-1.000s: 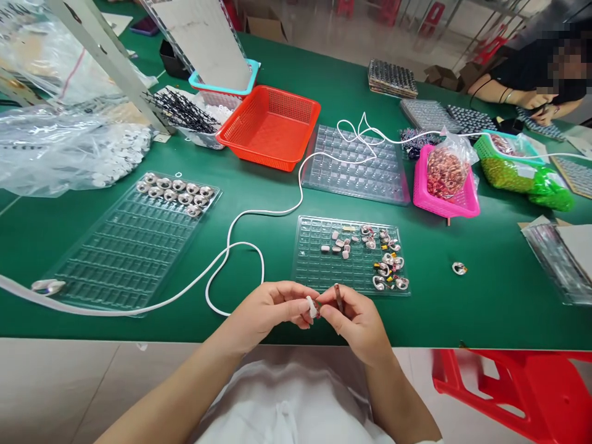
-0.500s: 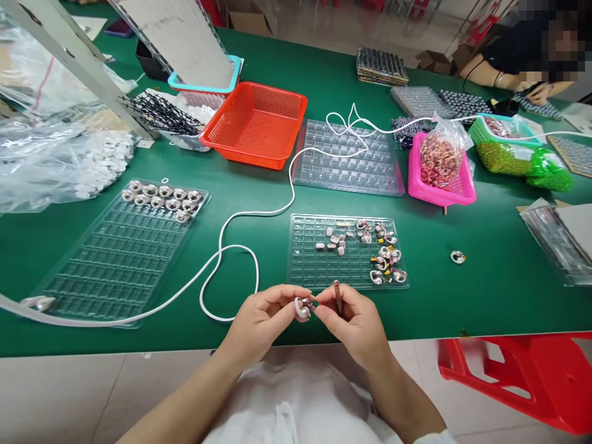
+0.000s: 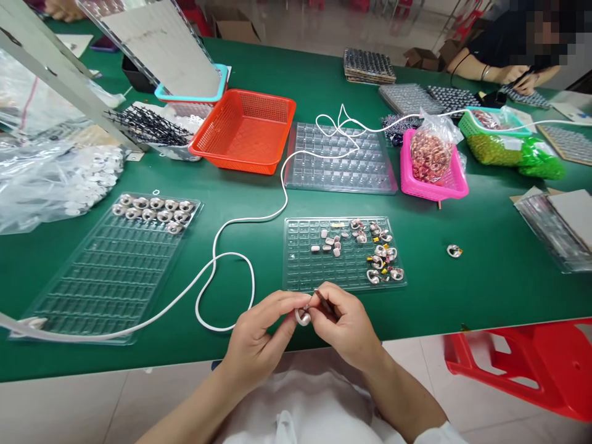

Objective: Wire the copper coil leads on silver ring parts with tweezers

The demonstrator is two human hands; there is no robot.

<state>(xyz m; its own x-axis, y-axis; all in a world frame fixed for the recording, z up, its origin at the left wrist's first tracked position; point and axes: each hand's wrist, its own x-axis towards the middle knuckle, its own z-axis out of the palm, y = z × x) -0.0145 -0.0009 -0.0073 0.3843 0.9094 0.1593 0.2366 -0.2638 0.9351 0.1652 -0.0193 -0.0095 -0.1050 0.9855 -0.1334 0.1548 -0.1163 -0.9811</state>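
Between the fingertips of my left hand [image 3: 259,333] is a small white, curved earbud part [image 3: 303,317] with a shiny rounded end. My right hand [image 3: 349,327] has its thumb and fingers pinched against the part's right side. A slim brown tool [image 3: 325,302] lies in that same hand, slanting up and left between the fingers; its kind I cannot make out. Just beyond my hands, a clear tray [image 3: 305,271] bears similar earbud parts with yellow bits [image 3: 379,262] at its right and several small pale blocks [image 3: 328,242] near its middle.
At left, a clear tray [image 3: 92,290] carries silvery shells along its far end. A white cable [image 3: 215,246] loops across the table. Behind are an orange basket [image 3: 250,132] and a pink basket [image 3: 435,190]. One loose earbud part [image 3: 454,251] lies at right. A co-worker's hands [image 3: 520,79] work far right.
My right fingers have closed in on the earbud part, hiding the small reddish bits at its side. The brown tool has tipped from upright to slanting left. The view has shifted slightly.
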